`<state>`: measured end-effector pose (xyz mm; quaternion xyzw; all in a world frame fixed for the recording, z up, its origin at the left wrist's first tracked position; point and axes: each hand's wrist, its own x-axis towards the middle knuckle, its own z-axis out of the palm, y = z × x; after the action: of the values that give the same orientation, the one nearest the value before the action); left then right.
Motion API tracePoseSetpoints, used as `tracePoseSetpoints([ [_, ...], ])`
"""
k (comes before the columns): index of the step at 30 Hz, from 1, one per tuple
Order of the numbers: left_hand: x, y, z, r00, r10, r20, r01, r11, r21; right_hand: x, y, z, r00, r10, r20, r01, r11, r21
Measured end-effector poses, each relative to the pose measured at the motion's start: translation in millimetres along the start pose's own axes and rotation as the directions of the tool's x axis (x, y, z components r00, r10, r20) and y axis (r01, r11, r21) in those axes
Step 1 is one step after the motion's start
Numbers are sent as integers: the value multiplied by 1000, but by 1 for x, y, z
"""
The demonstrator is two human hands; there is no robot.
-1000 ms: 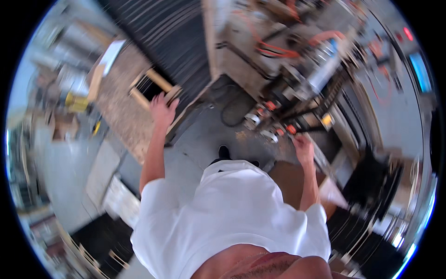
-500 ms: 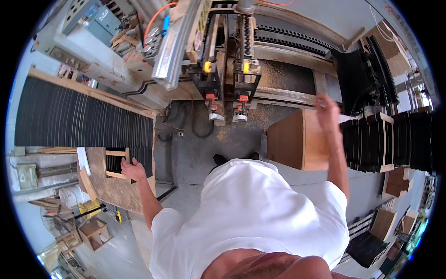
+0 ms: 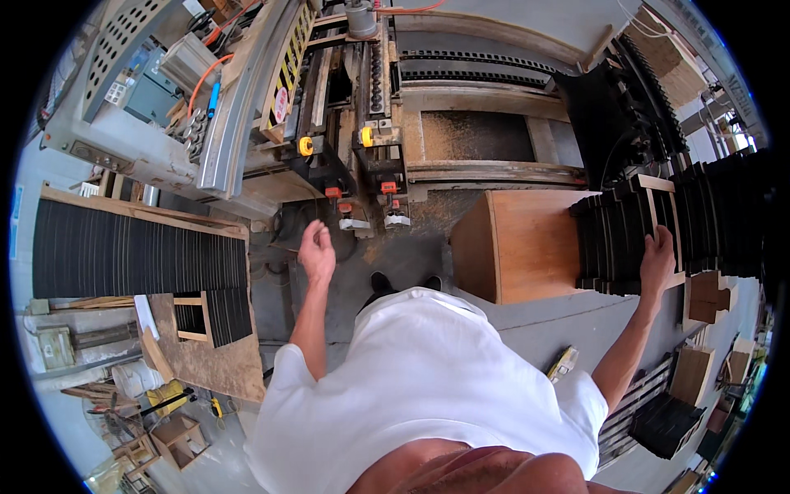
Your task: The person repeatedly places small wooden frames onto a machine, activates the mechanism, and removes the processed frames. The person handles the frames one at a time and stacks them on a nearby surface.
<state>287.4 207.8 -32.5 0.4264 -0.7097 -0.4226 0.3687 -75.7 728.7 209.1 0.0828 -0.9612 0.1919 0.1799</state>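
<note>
Right fingers (image 3: pixel 663 236) seemingly at frame edge (image 3: pixel 677 232), left hand (image 3: pixel 318 254) in open air

My left hand (image 3: pixel 317 253) hangs near the machine (image 3: pixel 385 169), fingers loosely bent. My right hand (image 3: pixel 658 259) is at the near part of a pale wooden frame (image 3: pixel 656 184) among black slats (image 3: pixel 605 239); whether I grip it, I cannot tell. On the chipboard bench (image 3: pixel 226 366), a small frame (image 3: pixel 206 317) lies by the far edge.
</note>
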Motion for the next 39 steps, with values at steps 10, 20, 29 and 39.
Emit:
tracePoseSetpoints([
  [10,174,90,102,995,11,98,20,950,-311,-12,-29,-13,986,140,-92,-124,978,168],
  [20,398,91,216,830,-387,402,555,645,-525,-32,-155,0,995,-54,-80,73,965,251],
  [29,512,69,285,791,-503,349,568,390,-725,-15,-260,74,961,-231,154,169,926,339],
  [39,423,71,247,816,-476,330,521,357,-775,51,-375,193,762,-633,138,510,718,473],
])
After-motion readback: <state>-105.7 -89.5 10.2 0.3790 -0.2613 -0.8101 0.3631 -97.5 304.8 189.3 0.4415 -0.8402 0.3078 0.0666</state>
